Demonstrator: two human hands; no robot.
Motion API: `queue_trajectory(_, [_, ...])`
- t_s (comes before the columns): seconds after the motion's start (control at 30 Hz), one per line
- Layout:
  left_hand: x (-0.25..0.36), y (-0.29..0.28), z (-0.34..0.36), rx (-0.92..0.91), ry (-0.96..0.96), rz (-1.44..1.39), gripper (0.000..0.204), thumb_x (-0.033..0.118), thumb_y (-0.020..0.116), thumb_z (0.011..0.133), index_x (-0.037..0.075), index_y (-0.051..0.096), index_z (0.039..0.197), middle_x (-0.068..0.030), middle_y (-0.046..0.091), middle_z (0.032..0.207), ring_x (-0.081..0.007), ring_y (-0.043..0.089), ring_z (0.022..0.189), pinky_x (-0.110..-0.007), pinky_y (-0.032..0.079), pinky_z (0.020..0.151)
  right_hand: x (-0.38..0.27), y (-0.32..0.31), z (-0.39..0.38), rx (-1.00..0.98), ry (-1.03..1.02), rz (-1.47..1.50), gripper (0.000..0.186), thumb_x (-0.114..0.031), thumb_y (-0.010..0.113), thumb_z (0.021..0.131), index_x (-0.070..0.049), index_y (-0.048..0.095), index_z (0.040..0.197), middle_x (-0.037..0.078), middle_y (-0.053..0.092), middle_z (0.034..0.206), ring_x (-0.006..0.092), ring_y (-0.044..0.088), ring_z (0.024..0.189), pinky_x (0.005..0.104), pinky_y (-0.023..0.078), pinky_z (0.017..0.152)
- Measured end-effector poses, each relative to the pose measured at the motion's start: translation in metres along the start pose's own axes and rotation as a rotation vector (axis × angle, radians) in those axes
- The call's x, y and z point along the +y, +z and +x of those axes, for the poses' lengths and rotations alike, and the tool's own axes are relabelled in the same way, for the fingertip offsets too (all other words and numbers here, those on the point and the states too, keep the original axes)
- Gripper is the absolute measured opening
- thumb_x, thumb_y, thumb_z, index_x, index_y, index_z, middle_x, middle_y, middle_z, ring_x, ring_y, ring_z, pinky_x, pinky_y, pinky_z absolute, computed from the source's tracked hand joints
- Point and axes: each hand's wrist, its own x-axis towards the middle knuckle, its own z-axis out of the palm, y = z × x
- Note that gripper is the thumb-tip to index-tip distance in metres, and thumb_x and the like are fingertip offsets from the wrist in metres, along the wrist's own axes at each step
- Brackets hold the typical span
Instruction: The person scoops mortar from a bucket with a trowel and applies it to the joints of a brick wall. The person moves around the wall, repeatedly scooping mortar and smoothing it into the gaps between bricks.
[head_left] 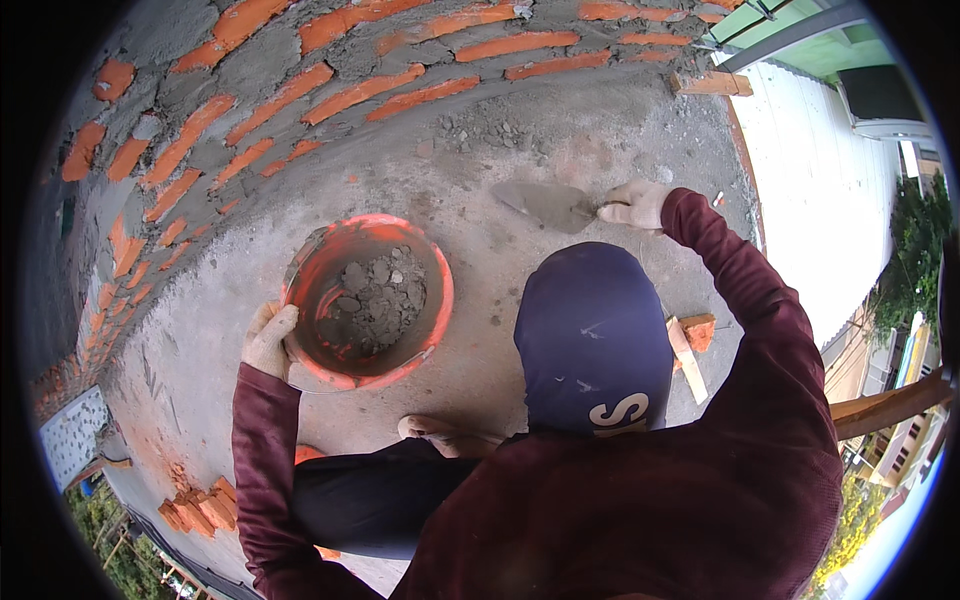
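We hold the trowel [545, 204] in our right hand [636, 206], fingers closed around its handle, over the floor [470, 300] to the right of the bucket [446, 310]. Its long axis runs roughly crosswise, the tip pointing left and slightly toward the brick wall [345, 100]; we cannot tell whether the blade touches the floor. Our left hand [268, 338] grips the bucket's left rim, and its mouth faces up.

The trowel's blade is grey and tapered, its surface dull. The bucket is round and orange, smeared grey inside, with lumpy grey mortar [385, 295] in it.

The floor is dusty grey, with crumbs [490, 130] near the wall, whose orange bricks sit in rough grey joints. Stacked bricks [205, 508] lie at lower left; greenery [915, 260] shows at far right.
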Motion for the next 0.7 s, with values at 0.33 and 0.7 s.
queue_trajectory(0.33, [0.004,0.016,-0.018,0.191,-0.09,-0.059,0.017,0.023,0.063,0.097,0.006,0.06,0.097,-0.0012,0.063,0.071,-0.0098,0.055,0.048,-0.025,0.043,0.043,-0.041,-0.105,0.113,-0.049,-0.158,-0.483,0.046,-0.046,0.057,0.098,-0.008,0.069,0.12,0.01,0.068,0.085,0.0224,0.063,0.068,0.0409,0.05,0.062])
queue_trajectory(0.7, [0.006,0.014,-0.005,0.207,-0.137,-0.11,0.023,0.025,0.064,0.096,0.005,0.057,0.103,-0.0025,0.061,0.071,-0.0114,0.054,0.046,-0.025,0.043,0.04,-0.072,-0.087,0.147,0.336,-0.397,-0.631,0.052,-0.05,0.052,0.098,-0.007,0.068,0.123,0.019,0.068,0.12,0.0352,0.066,0.108,0.0447,0.052,0.09])
